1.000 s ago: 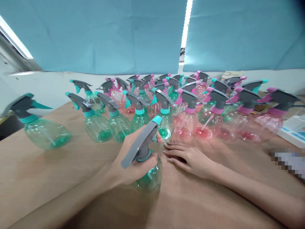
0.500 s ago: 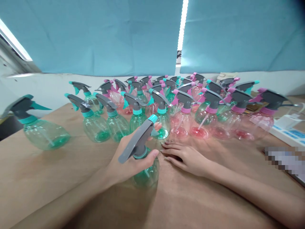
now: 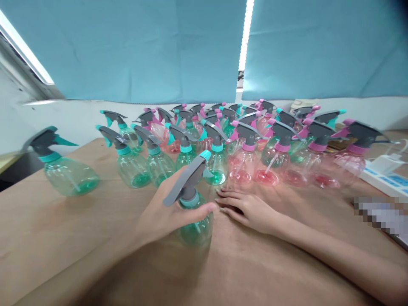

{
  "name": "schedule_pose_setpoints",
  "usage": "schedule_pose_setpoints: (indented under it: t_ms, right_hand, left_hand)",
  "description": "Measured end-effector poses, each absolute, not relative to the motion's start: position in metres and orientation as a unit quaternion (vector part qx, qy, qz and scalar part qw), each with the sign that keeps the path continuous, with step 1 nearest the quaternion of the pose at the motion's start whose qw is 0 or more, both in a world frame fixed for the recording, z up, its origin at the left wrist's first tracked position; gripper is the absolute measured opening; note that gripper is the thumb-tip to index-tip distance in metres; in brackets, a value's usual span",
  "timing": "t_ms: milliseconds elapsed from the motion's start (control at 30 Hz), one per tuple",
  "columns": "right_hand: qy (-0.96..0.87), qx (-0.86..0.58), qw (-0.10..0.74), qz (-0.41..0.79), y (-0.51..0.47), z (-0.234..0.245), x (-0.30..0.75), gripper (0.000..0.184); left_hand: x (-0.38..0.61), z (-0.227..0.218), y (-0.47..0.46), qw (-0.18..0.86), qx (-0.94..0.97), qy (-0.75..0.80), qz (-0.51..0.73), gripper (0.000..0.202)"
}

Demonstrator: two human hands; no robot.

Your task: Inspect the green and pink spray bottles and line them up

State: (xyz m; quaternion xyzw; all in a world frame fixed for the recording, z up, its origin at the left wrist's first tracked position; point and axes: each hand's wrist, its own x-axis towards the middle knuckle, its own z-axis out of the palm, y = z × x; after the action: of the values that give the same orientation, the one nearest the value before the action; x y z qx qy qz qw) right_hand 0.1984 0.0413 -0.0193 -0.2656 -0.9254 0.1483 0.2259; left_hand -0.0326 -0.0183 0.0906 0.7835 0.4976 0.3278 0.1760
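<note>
My left hand [image 3: 165, 212] is wrapped round the shoulder of a clear green spray bottle [image 3: 196, 227] that stands on the brown table [image 3: 63, 238]. The bottle's grey trigger head with a teal nozzle [image 3: 188, 180] points up and to the right. Just right of the bottle, my right hand [image 3: 247, 208] lies flat on the table with fingers stretched out and nothing in it. Its fingertips almost touch my left thumb.
Behind the hands stand several green spray bottles [image 3: 132, 163] on the left and several pink ones [image 3: 270, 163] on the right. A lone green bottle [image 3: 65, 170] sits at the far left. A white power strip [image 3: 387, 172] lies at the right edge. Blue curtains [image 3: 143, 46] hang behind.
My left hand's grip has slid down from the bottle's neck and trigger to its shoulder. The bottle stands more upright. The right hand has stayed flat in place.
</note>
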Motion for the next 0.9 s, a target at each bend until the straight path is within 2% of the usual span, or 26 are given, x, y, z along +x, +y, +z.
schedule_pose_setpoints:
  t_ms: [167, 400, 600, 900]
  right_hand:
    - [-0.927, -0.264, 0.225, 0.144, 0.041, -0.019, 0.198, 0.034]
    - [-0.928, -0.27, 0.217, 0.137, 0.04, -0.019, 0.197, 0.035]
    - [-0.927, -0.28, 0.212, 0.13, 0.039, -0.021, 0.197, 0.035]
    - [-0.93, -0.302, 0.187, 0.096, 0.035, -0.021, 0.197, 0.037]
  left_hand:
    - [-0.035, 0.089, -0.026, 0.16, 0.784, 0.509, 0.318, 0.059]
    - [-0.037, 0.081, -0.036, 0.172, 0.786, 0.517, 0.293, 0.043]
    - [-0.04, 0.077, -0.041, 0.191, 0.784, 0.508, 0.3, 0.038]
    - [-0.07, 0.071, -0.062, 0.207, 0.766, 0.529, 0.3, 0.05]
